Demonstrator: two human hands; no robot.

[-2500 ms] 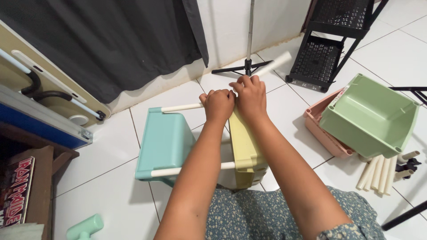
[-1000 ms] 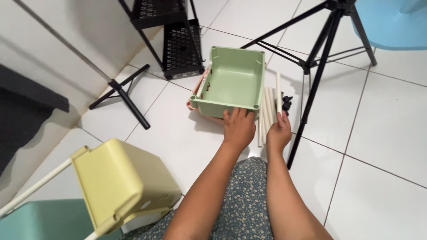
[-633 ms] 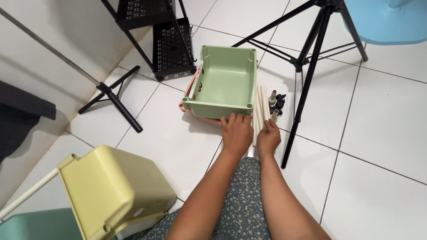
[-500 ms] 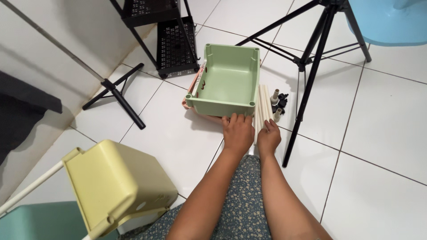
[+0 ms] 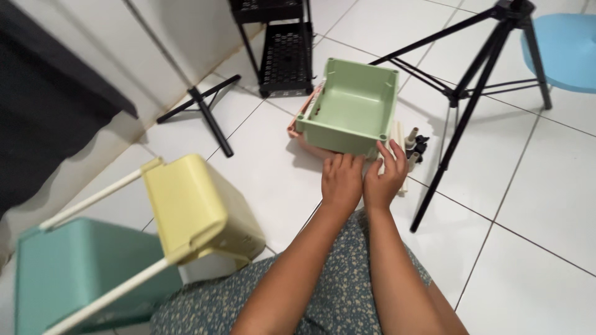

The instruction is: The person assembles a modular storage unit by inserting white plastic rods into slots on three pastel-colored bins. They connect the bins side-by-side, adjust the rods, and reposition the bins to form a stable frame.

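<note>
Both hands at the floor by the green bin (image 5: 354, 108): left hand (image 5: 341, 180) flat, fingers loose, holding nothing, right hand (image 5: 385, 177) curled w/ narrow grip on white tubes (image 5: 397, 146) (prob. light, stiff, slick plastic; take mid-length).

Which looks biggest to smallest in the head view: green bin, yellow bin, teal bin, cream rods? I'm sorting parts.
1. teal bin, cut off by the frame.
2. yellow bin.
3. green bin.
4. cream rods, mostly hidden.
Teal and yellow lie nearer the camera, so their lead over green is unsure.
</note>
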